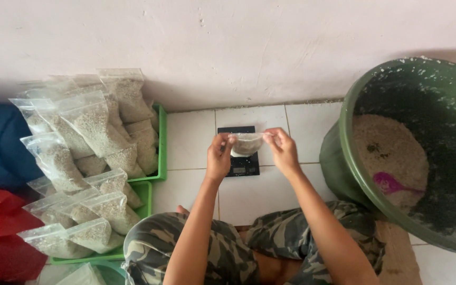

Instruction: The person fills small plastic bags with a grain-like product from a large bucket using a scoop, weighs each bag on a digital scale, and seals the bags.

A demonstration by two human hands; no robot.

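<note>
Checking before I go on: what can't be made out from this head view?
- Scale: display hidden by the small bag held by left hand and right hand.
- Pink scoop: partly buried in grain.
- Green tub: cut off by the right edge.

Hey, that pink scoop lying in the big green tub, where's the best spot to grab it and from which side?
Probably by the handle of the pink scoop, the thin end pointing right. It lies flat on the pale grain in the green tub, so coming straight down through the open top seems easiest; the high wall blocks a sideways reach. Both the left hand and right hand hold a small clear bag.
</note>
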